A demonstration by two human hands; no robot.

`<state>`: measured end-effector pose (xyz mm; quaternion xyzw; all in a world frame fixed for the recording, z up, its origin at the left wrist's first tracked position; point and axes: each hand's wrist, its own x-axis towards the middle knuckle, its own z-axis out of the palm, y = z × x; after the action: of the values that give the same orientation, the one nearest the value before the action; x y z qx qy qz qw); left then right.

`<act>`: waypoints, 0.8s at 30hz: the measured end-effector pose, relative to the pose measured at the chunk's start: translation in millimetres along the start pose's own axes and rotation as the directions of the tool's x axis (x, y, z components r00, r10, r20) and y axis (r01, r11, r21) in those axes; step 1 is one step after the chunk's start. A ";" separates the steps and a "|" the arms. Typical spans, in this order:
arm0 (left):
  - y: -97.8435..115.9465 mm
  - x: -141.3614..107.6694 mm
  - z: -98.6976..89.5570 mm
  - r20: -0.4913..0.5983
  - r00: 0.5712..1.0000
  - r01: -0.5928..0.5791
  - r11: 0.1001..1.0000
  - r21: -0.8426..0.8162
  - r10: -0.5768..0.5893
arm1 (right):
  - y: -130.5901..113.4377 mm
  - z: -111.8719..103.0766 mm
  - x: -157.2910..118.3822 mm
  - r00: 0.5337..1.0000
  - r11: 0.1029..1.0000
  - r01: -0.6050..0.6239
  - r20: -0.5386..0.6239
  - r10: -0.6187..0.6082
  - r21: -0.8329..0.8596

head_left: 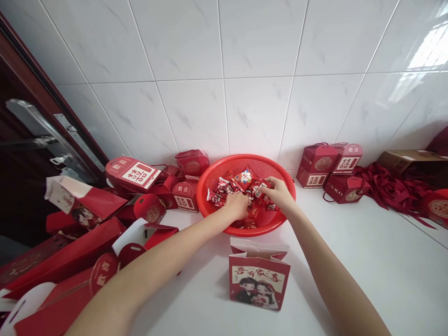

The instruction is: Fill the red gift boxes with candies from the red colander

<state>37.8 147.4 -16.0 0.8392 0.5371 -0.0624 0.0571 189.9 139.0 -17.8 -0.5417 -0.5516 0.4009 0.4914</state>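
Observation:
A red plastic basket (247, 232) with perforated sides stands against the tiled wall, holding several red-wrapped candies (244, 177). Inside it, my left hand (238, 205) is closed, its fingers curled down among the candies; whatever they hold is hidden. At the basket's right side, my right hand (279, 193) pinches a small wrapped candy (263, 186) between thumb and fingers. Just in front of the basket, a red and cream paper gift box (258, 284) stands upright with its top open. A cartoon couple is printed on its front.
Red folded boxes (70, 261) pile up on the left, beside a dark door with a metal handle (38, 121). Closed gift boxes (318, 163) are stacked right of the basket. Dark red ribbons (385, 189) and a cardboard box (409, 163) lie farther right.

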 end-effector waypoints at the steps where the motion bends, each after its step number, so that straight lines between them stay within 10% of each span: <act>1: -0.3 -1.9 -0.2 -0.043 0.999 0.034 0.999 0.016 -0.033 | 0.7 0.8 -0.4 1.000 1.000 0.012 0.006 -0.012 -0.013; 5: -2.5 -7.2 -1.0 -0.151 0.988 0.032 0.998 0.054 -0.024 | 3.6 2.7 -1.4 0.998 0.997 0.055 -0.001 -0.055 -0.045; 12: 3.6 -5.7 5.7 -0.030 0.967 -0.253 0.967 0.041 0.254 | 6.2 0.9 -1.7 0.996 0.998 0.057 -0.072 -0.059 -0.026; 24: 5.9 -13.5 7.8 0.082 0.964 -0.257 0.966 0.021 0.254 | -1.4 0.5 -6.0 0.993 0.995 0.085 -0.093 -0.079 0.060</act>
<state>37.2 131.6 -21.3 0.8992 0.4207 -0.0962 0.0726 188.8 132.9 -17.2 -0.5203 -0.5373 0.3729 0.5491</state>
